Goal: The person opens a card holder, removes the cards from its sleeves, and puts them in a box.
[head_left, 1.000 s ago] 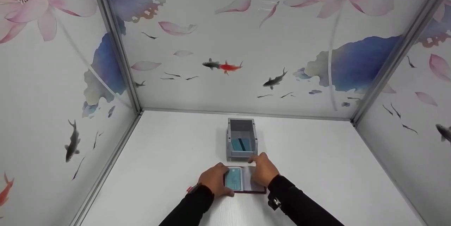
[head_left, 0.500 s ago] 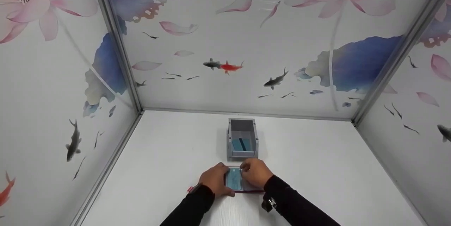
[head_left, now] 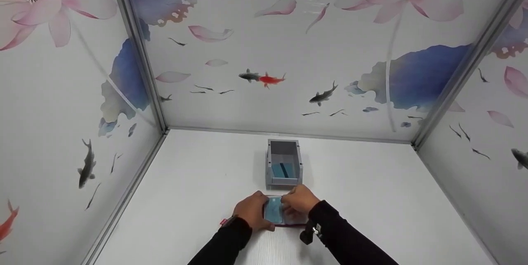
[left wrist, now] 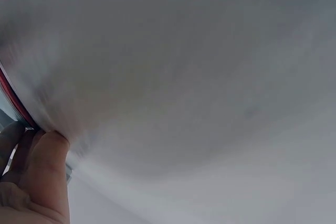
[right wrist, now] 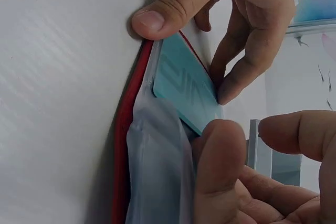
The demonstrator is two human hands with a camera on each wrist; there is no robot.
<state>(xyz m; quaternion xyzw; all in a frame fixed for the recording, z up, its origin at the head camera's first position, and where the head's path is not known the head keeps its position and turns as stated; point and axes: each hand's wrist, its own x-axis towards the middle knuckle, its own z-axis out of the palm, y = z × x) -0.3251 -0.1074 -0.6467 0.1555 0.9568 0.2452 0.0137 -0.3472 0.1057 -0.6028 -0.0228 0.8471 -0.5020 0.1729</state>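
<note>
A card holder (right wrist: 123,135) with a red cover and clear plastic sleeves lies unfolded on the white table. A teal card (head_left: 273,210) sits at its left half, and its raised inner edge shows in the right wrist view. My left hand (head_left: 251,211) grips the holder's left end, thumb at the near corner and fingers at the far side. At the card's inner edge, by the far corner, my right hand (head_left: 302,201) pinches with thumb and a bent finger; the contact is partly hidden. Its index finger stands away. The left wrist view shows mostly blurred white surface.
Just beyond the holder stands a grey bin (head_left: 284,180) with a teal item (head_left: 278,170) bearing a black stripe inside. White panels printed with flowers and fish enclose the table (head_left: 206,174) at the back and both sides.
My right hand has moved left from the holder's right half to the card's inner edge, then shifted only slightly. The left hand has kept its hold on the left end.
</note>
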